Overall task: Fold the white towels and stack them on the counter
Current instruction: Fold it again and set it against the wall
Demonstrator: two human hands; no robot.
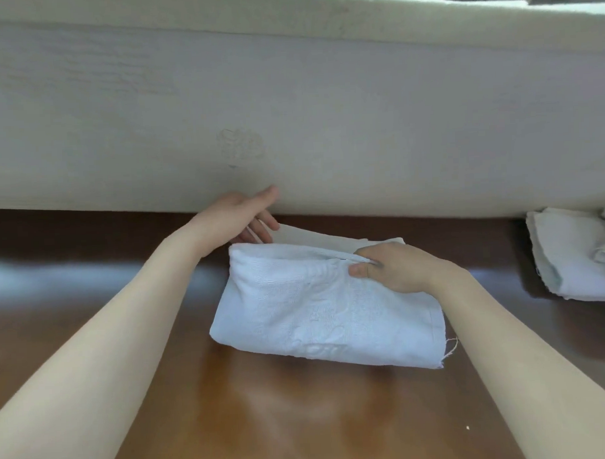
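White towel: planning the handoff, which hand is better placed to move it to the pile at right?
Probably right: the right hand pinches the far edge of the white towel, nearer the pile; the left hand touches its corner.

Soft, even daylight, moderately bright; brightest strip along top edge. Glossy brown counter (301,418) shows pale glare: band across mid-height at left and right, 1 hazy patch near bottom centre. Dark soft shadow where pale panel (289,92) meets counter; faint shadow under towel (317,307). Wide-angle distortion bows panel edges. Overall slightly soft; towel weave readable.
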